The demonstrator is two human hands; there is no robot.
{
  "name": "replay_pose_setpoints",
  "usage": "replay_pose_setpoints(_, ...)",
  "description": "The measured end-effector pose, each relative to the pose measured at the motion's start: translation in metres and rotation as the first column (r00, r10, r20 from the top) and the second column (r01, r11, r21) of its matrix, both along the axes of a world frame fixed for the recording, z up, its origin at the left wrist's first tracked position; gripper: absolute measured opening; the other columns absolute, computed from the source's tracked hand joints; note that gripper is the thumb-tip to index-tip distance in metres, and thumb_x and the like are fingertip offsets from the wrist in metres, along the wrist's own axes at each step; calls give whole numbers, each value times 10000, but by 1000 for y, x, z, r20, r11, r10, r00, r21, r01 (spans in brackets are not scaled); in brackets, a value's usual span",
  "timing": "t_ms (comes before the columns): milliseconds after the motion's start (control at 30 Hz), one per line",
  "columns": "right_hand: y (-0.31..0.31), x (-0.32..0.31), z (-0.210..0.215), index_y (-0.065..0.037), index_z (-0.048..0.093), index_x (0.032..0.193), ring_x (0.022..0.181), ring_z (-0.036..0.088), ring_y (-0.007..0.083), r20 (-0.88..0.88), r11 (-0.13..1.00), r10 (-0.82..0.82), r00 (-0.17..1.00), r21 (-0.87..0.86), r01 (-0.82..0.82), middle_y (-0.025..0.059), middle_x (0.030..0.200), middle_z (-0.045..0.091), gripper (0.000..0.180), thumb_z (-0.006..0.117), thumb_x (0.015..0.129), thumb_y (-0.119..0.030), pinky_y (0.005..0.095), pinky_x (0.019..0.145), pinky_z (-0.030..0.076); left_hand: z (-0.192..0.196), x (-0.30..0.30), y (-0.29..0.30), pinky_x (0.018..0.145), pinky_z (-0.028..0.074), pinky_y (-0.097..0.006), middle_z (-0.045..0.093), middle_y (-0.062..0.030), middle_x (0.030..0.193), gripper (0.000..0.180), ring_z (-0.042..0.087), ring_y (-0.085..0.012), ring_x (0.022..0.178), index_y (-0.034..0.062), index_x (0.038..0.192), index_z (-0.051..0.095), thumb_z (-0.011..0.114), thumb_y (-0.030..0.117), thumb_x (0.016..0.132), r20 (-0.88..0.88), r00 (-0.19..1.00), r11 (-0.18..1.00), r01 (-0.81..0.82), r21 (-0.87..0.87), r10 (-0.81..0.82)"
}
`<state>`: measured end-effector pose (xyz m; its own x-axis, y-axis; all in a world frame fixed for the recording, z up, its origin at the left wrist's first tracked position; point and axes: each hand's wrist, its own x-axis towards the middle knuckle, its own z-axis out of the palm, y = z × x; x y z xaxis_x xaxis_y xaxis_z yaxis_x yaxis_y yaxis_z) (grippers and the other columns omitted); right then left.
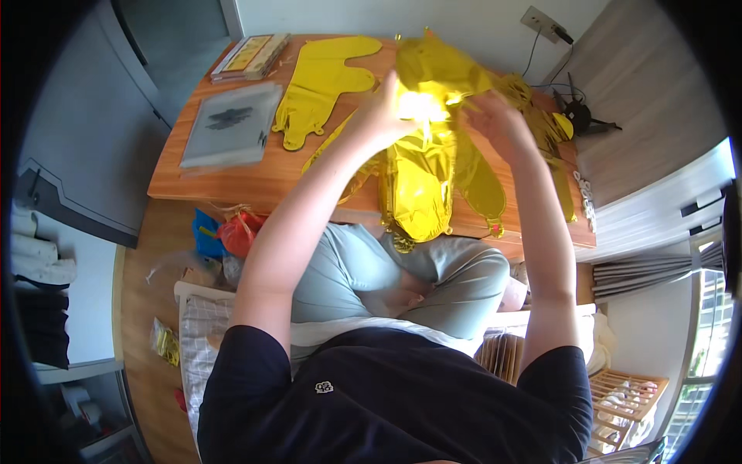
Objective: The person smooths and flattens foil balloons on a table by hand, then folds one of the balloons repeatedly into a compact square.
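Note:
A shiny gold foil balloon (421, 189), uninflated and creased, hangs over the table's near edge, its upper part raised and blurred. My left hand (384, 112) grips its left side, with the fingertips partly behind the foil. On its right side, my right hand (496, 124) has its fingers curled in at the foil's edge, partly blurred. More flat gold foil pieces lie beneath and beside it, one with a rounded tab (483, 193) under my right forearm. Another flat gold foil balloon (325, 77) is spread on the table to the left of my hands.
The wooden table (174, 182) carries clear plastic sleeves (232, 124) and a stack of booklets (251, 58) at left. A black router-like device (576, 116) with cables and a white cord (585, 203) are at right. A red bag (241, 230) sits below the table's left front.

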<state>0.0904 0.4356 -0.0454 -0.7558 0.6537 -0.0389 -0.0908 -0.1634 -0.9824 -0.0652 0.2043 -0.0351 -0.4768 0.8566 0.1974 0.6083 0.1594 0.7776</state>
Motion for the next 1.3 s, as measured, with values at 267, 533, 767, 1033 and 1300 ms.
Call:
replay_pose_setpoints(267,-13,41,-75,-27,706,1221,1207,618,388,387,279,-170,906,901,-333,189,1282,677,309,678,965,-198,454,1052,489,-90,-40,31,1205,346,-560,272,-247,1668,1001,328,-393,1523,39,1636,240,668,600,926,-534,845,931,-191,-312,-6)
replay_pose_setpoints(533,-16,50,-91,-53,727,1172,1207,608,360,241,242,-167,956,950,-197,143,1256,689,274,679,948,-204,450,1030,494,-89,-47,16,1287,20,-591,295,-144,1700,899,180,-323,1600,159,1604,406,557,737,933,-519,814,905,19,-426,-261)
replay_pose_setpoints(767,-17,50,-89,-61,732,1164,1205,613,351,244,248,-187,952,949,-195,137,1263,691,271,671,957,-227,448,1036,494,-84,-52,0,1282,46,-607,372,-148,1661,944,252,-324,1575,140,1573,454,606,765,882,-520,823,905,-14,-425,-231)
replay_pose_setpoints(1033,-20,51,-87,-67,730,1178,1217,604,347,257,266,-200,945,943,-200,141,1274,682,283,665,963,-239,445,1053,480,-90,-58,-2,1290,39,-579,380,-153,1653,992,269,-305,1571,73,1618,331,551,755,931,-533,826,939,-14,-344,-183)
replay_pose_setpoints(1300,-19,48,-76,-70,731,1202,1222,603,342,396,233,-187,899,907,-351,129,1286,677,340,669,965,-306,448,1047,478,-92,-72,-20,1292,17,-561,365,-127,1669,865,270,-286,1573,109,1634,314,516,665,1003,-500,834,914,10,-407,-232)
